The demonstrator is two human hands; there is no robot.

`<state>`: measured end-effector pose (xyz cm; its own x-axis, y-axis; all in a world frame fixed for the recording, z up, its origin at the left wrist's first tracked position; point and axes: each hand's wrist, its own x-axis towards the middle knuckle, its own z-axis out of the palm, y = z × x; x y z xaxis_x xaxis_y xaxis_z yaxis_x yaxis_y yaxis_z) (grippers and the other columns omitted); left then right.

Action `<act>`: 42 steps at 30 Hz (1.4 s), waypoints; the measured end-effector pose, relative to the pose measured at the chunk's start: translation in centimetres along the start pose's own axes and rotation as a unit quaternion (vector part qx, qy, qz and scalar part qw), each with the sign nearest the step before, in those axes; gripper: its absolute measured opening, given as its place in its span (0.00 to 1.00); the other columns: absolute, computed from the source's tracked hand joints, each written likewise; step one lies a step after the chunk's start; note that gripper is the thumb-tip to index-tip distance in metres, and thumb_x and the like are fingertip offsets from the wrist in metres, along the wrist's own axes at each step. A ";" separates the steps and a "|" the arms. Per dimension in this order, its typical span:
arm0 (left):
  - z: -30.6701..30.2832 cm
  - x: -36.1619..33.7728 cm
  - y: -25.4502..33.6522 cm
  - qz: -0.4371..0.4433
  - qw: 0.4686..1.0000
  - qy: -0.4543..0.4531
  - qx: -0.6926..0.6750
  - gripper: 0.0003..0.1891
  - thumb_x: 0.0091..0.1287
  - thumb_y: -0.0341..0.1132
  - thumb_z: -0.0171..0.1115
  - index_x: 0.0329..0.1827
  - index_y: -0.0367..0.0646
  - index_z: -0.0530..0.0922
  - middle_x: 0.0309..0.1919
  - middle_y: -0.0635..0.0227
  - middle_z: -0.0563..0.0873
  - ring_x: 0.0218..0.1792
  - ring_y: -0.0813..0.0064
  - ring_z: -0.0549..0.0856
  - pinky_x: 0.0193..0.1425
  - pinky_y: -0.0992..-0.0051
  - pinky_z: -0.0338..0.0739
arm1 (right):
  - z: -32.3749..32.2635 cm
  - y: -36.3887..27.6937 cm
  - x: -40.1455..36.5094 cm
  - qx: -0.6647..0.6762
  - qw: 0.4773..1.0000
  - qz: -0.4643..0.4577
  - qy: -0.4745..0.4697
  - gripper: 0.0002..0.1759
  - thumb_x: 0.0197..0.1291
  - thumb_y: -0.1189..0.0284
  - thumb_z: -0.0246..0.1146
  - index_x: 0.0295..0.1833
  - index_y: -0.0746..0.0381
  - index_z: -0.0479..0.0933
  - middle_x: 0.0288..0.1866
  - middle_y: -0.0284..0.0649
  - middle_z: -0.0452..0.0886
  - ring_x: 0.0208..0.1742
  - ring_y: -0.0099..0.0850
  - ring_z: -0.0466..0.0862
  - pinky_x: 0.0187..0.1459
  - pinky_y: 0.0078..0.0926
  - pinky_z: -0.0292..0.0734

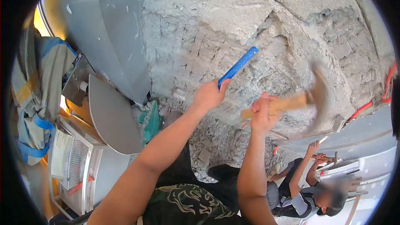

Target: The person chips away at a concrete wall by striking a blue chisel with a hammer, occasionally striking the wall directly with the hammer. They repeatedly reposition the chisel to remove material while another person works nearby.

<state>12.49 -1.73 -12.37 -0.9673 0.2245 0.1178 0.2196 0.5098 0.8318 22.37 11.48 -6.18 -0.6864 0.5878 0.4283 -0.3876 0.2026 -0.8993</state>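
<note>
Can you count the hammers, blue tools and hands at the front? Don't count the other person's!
Hammer: 1
Blue tool: 1
Hands: 2, the left hand and the right hand
Total: 4

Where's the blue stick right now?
In the head view, the blue stick is near the middle, gripped in the left hand in front of the rough grey concrete, with the hammer to its right.

no readable text, shirt [187, 202] lettering unclear
</note>
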 end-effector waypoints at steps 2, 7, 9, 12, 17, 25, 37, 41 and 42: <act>0.3 0.0 0.0 -0.009 1.000 -0.017 -0.012 0.33 0.76 0.61 0.48 0.35 0.35 0.81 0.30 0.41 0.86 0.36 0.39 0.86 0.40 0.49 0.78 | 0.1 0.1 0.5 0.114 0.987 -0.110 -0.004 0.09 0.67 0.70 0.66 0.43 0.63 0.73 0.24 0.34 0.75 0.21 0.22 0.73 0.26 0.24 0.71; 1.3 0.0 -0.7 0.004 1.000 -0.002 -0.017 0.33 0.76 0.60 0.48 0.36 0.34 0.81 0.28 0.40 0.85 0.35 0.38 0.86 0.40 0.48 0.78 | -0.2 7.4 0.8 -0.021 0.992 -0.122 0.014 0.09 0.70 0.72 0.62 0.35 0.60 0.73 0.22 0.32 0.73 0.23 0.22 0.73 0.26 0.24 0.68; 1.1 0.0 -0.5 0.009 1.000 0.010 -0.007 0.33 0.76 0.60 0.49 0.36 0.34 0.81 0.28 0.40 0.85 0.35 0.38 0.86 0.40 0.48 0.78 | -1.0 7.3 1.3 -0.130 0.991 0.014 -0.025 0.10 0.69 0.72 0.63 0.33 0.61 0.73 0.21 0.32 0.73 0.22 0.22 0.74 0.25 0.23 0.68; 0.2 -0.1 0.0 -0.010 1.000 0.003 -0.024 0.33 0.76 0.60 0.49 0.36 0.33 0.81 0.27 0.39 0.85 0.35 0.37 0.86 0.40 0.47 0.78 | -1.6 6.0 1.1 -0.206 0.970 0.125 -0.031 0.13 0.69 0.73 0.63 0.29 0.62 0.73 0.19 0.32 0.72 0.21 0.21 0.74 0.24 0.23 0.67; 1.1 -0.3 -0.1 -0.015 0.999 -0.003 -0.028 0.33 0.76 0.60 0.49 0.36 0.33 0.81 0.28 0.38 0.84 0.35 0.36 0.85 0.40 0.47 0.78 | 0.3 1.4 0.8 0.115 0.991 -0.066 0.032 0.08 0.66 0.76 0.64 0.34 0.65 0.75 0.19 0.33 0.72 0.15 0.22 0.70 0.18 0.23 0.66; 1.0 -0.2 -0.1 -0.016 0.999 -0.012 -0.035 0.34 0.76 0.61 0.48 0.37 0.32 0.81 0.30 0.38 0.85 0.39 0.37 0.86 0.43 0.47 0.78 | -2.5 5.9 0.4 -0.218 0.956 0.186 -0.059 0.14 0.64 0.72 0.64 0.25 0.62 0.73 0.17 0.31 0.72 0.18 0.22 0.73 0.21 0.24 0.67; 2.0 -5.1 0.2 0.037 0.968 -0.235 0.086 0.37 0.74 0.65 0.48 0.38 0.32 0.82 0.32 0.42 0.86 0.39 0.41 0.86 0.44 0.51 0.77 | -18.3 5.1 -13.3 -0.283 0.913 0.293 0.002 0.18 0.62 0.64 0.68 0.29 0.68 0.77 0.19 0.39 0.77 0.22 0.27 0.77 0.28 0.33 0.71; 4.5 -11.0 -3.8 0.094 0.917 -0.349 0.168 0.33 0.73 0.62 0.54 0.40 0.34 0.83 0.32 0.44 0.86 0.39 0.42 0.86 0.45 0.53 0.77 | -21.2 1.8 -15.9 -0.333 0.882 0.333 0.013 0.22 0.62 0.57 0.67 0.33 0.70 0.79 0.22 0.49 0.79 0.28 0.40 0.83 0.34 0.41 0.75; 4.8 -12.0 -4.3 0.061 0.911 -0.379 0.152 0.31 0.72 0.61 0.56 0.41 0.34 0.83 0.33 0.44 0.86 0.40 0.42 0.86 0.46 0.53 0.77 | -22.3 1.7 -16.5 -0.366 0.877 0.310 0.010 0.23 0.62 0.57 0.67 0.35 0.70 0.79 0.23 0.50 0.79 0.30 0.42 0.84 0.35 0.43 0.76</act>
<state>23.72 -2.60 -19.96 -0.5938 0.7447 -0.3048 0.4559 0.6235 0.6351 46.75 19.64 -16.80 -0.6113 0.7754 -0.1584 0.5607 0.2831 -0.7781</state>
